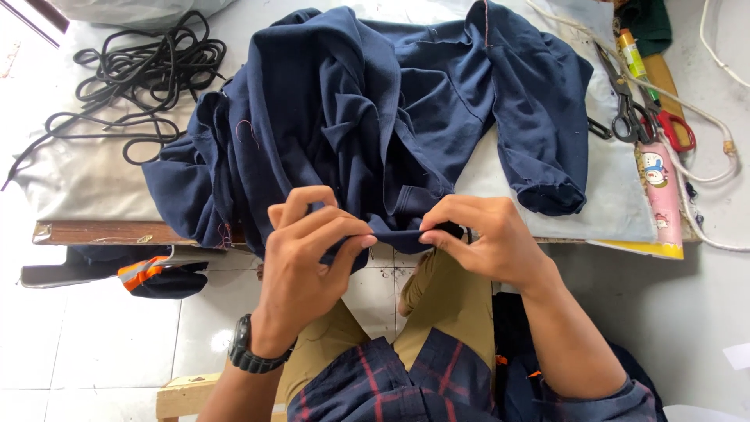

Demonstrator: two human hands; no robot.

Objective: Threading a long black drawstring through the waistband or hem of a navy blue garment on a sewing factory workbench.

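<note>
A crumpled navy blue garment (375, 101) lies heaped on a low work table (101, 187) and hangs over its near edge. My left hand (308, 250) pinches a fold of the garment's hem between thumb and fingers. My right hand (480, 238) pinches the same hem a little to the right, fingertips almost meeting those of the left. The stretch of cloth between the two hands is pulled taut. A black watch (248, 352) sits on my left wrist.
A tangled black cord (141, 70) lies at the table's back left. Scissors, one pair dark (625, 105) and one red-handled (676, 129), a pink case (660, 191) and a white rope (703, 117) lie along the right side. An orange-striped dark cloth (160, 277) sits on the tiled floor.
</note>
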